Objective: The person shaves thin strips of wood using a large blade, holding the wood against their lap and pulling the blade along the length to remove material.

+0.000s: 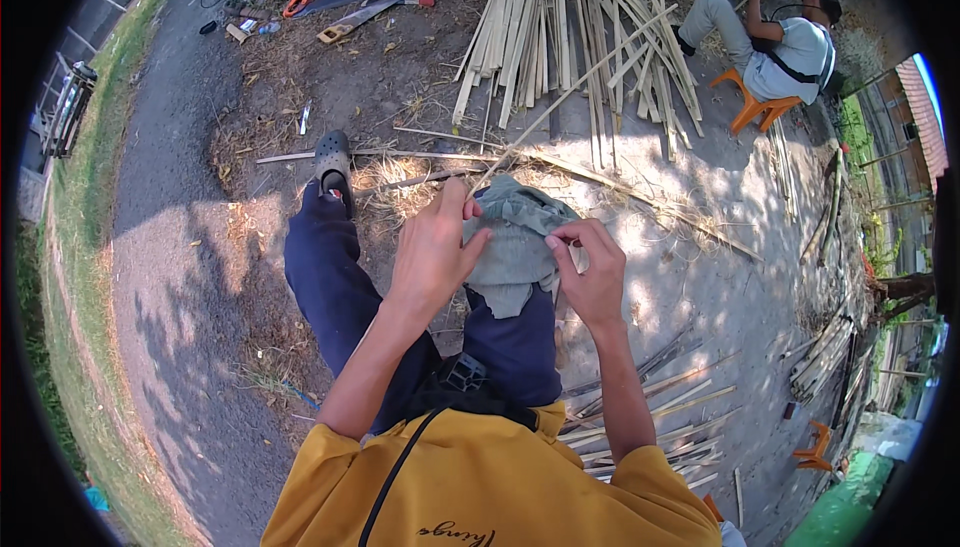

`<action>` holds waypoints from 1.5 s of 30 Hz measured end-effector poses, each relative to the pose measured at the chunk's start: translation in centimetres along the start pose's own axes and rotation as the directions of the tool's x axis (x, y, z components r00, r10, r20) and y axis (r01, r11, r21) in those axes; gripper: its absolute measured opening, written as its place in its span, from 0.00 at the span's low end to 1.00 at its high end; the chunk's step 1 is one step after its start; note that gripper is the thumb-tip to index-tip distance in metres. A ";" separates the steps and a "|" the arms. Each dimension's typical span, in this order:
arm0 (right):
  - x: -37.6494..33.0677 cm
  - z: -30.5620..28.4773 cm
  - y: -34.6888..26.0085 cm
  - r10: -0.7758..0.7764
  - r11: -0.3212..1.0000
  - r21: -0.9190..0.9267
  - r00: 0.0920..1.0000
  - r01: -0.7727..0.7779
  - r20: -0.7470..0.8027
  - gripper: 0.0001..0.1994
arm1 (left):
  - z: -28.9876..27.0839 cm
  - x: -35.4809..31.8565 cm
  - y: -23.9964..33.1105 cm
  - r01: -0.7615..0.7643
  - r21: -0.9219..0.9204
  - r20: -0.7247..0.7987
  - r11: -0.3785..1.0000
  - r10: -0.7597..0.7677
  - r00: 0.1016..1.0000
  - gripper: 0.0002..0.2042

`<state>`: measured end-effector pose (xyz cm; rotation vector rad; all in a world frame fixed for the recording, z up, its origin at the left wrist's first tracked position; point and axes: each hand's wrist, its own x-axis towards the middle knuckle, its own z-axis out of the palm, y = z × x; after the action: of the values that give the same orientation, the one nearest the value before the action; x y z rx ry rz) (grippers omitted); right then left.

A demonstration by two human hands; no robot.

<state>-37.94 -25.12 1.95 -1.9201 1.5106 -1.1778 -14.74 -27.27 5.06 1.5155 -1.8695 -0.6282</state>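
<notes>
Starting from the left of the frame: a paved path [170, 277] runs down that side, and up top left there's a handsaw [365, 13] lying in the dirt. Just below it, the person's dark shoe [333, 159] sticks out at the end of a navy trouser leg [335, 282].

Middle of the frame is where it's happening. The left hand [432, 252] is closed on the left edge of a grey-green cloth [515, 242], thumb pressed on top, and a thin bamboo strip [575, 87] seems to run up from its fingertips. The right hand [592, 272] pinches the cloth's right edge between thumb and fingers. The cloth sits draped over the knee, dead centre.

I'd guess it's light, soft and floppy, not slippery, so grabbing by the edges works fine. It looks worn, rumpled, with a ragged lower flap.

Upper middle: a big pile of split bamboo slats [560, 37]. Upper right, another person [775, 42] sits on an orange stool [758, 109].
</notes>
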 end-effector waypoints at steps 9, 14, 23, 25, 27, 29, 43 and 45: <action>-1.0 -1.1 0.8 0.050 0.991 0.124 0.998 -0.055 0.047 0.05 | 1.0 0.2 -0.5 -0.022 0.025 -0.012 0.999 0.022 1.000 0.18; -1.0 -1.9 0.5 -0.102 0.994 0.045 0.993 0.099 0.063 0.05 | -0.4 -0.6 0.5 0.020 -0.041 0.015 0.999 -0.020 1.000 0.16; -1.3 -3.5 0.2 -0.219 0.975 0.040 0.925 0.218 0.312 0.06 | -2.4 -3.4 0.8 0.035 -0.035 0.197 0.999 -0.027 0.980 0.16; -1.6 -3.4 0.7 -0.180 0.983 0.039 0.894 0.180 0.411 0.06 | -2.1 -4.0 0.0 -0.028 0.027 0.246 0.999 0.021 0.969 0.16; -1.9 -3.4 0.5 -0.167 0.985 0.027 0.886 0.173 0.433 0.06 | -1.8 -4.6 -0.6 -0.055 0.074 0.265 0.996 0.033 0.964 0.17; -2.0 -3.4 0.1 -0.155 0.986 0.015 0.877 0.166 0.454 0.06 | -1.9 -4.7 -0.7 -0.081 0.121 0.283 0.989 0.044 0.958 0.18; 1.5 5.3 -3.9 -0.207 0.921 -0.304 0.968 0.243 0.145 0.29 | -5.8 -3.6 0.7 0.146 0.112 0.091 0.983 -0.156 0.983 0.16; 0.5 7.4 -2.9 -0.207 0.888 -0.374 0.958 0.268 0.197 0.30 | -6.2 -3.8 0.6 0.145 0.117 0.101 0.983 -0.157 0.982 0.16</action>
<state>-30.20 -25.95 0.21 -2.4650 1.5547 -0.8319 -10.13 -23.25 8.98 1.7381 -1.9098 -0.7015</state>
